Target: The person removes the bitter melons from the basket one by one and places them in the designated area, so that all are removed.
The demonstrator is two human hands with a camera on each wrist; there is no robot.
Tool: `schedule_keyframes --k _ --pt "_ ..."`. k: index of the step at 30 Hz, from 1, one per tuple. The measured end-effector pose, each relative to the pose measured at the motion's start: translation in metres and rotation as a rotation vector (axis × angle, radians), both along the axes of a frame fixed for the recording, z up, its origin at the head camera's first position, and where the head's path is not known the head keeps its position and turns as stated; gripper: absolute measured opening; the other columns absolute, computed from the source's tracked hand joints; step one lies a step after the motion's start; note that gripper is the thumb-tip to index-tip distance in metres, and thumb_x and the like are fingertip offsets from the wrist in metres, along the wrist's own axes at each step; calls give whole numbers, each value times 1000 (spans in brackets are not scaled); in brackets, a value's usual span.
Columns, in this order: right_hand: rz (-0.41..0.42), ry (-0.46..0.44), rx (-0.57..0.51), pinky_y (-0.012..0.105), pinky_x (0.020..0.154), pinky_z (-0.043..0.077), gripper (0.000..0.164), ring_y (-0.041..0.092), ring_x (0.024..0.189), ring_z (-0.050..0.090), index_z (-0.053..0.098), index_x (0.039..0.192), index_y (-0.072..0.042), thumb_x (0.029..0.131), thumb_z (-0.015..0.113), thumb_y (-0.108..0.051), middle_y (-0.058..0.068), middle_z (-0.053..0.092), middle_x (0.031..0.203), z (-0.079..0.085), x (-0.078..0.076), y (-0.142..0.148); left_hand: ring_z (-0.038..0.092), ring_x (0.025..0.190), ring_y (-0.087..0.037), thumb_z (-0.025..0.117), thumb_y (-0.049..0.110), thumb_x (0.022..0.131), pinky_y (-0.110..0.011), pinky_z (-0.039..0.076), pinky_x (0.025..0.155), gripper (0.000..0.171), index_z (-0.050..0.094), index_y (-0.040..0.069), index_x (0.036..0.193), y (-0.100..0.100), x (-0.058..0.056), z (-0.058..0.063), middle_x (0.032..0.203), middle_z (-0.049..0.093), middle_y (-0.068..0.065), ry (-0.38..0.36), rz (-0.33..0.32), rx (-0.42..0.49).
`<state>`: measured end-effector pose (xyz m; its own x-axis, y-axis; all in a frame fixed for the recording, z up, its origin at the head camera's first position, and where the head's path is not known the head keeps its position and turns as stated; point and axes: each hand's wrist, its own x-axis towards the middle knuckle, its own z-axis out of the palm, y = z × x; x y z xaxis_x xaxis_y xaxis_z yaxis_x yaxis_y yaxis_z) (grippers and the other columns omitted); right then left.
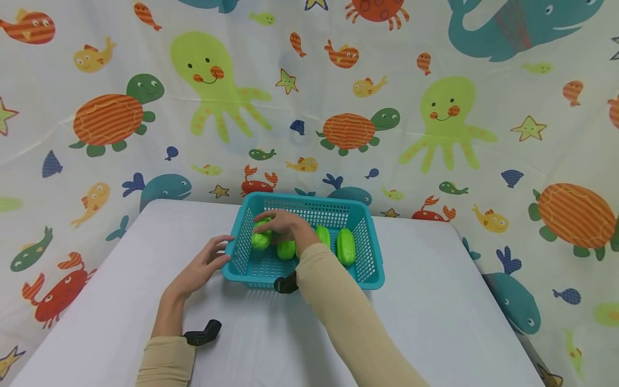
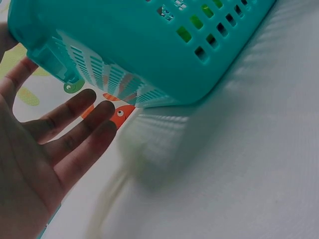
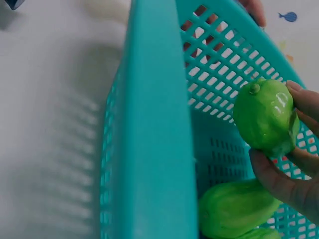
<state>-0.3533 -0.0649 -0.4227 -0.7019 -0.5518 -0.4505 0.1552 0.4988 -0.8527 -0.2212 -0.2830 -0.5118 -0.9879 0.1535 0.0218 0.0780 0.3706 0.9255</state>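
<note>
Inside the teal plastic basket (image 1: 371,242), my right hand (image 1: 285,221) pinches a glossy bright green, lumpy oblong fruit (image 3: 264,117) with a small nub at its end. Thumb and fingertips press its sides near the basket's left end. Beneath it in the right wrist view lies another green fruit (image 3: 239,206). Further along the basket rest more of them, among them a ridged long one (image 1: 345,247) at the right. My left hand (image 1: 200,269) is at the basket's left wall, fingers spread and loosely bent, fingertips right at the rim.
The basket stands toward the back of a white table (image 1: 435,301). Behind it hangs a curtain (image 1: 309,97) printed with sea animals. A black wrist camera (image 1: 203,333) sits on the left wrist, another (image 1: 286,283) on the right, overlapping the basket's front rim in the head view.
</note>
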Motion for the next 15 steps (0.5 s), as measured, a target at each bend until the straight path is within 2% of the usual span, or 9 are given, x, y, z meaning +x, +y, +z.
schedule_keyframes --k 7,11,15 --pt "-6 18 -53 46 97 50 47 29 127 49 57 137 -14 92 69 -17 8 39 149 2 -4 9 36 134 -49 51 38 101 -68 38 99 55 29 24 149 0 0 2 149 34 -25 3 -4 6" --pt "2 65 -101 44 98 49 47 28 128 48 57 138 -14 92 69 -20 5 32 154 3 -6 14 35 134 -50 50 39 101 -68 38 99 56 28 23 150 1 1 4 148 33 -26 -3 -1 3" --pt "21 110 -121 44 99 49 46 27 127 49 57 137 -14 94 68 -24 3 33 153 4 -9 18 35 134 -50 51 38 101 -68 38 99 56 28 21 150 1 3 5 148 33 -26 -7 4 0"
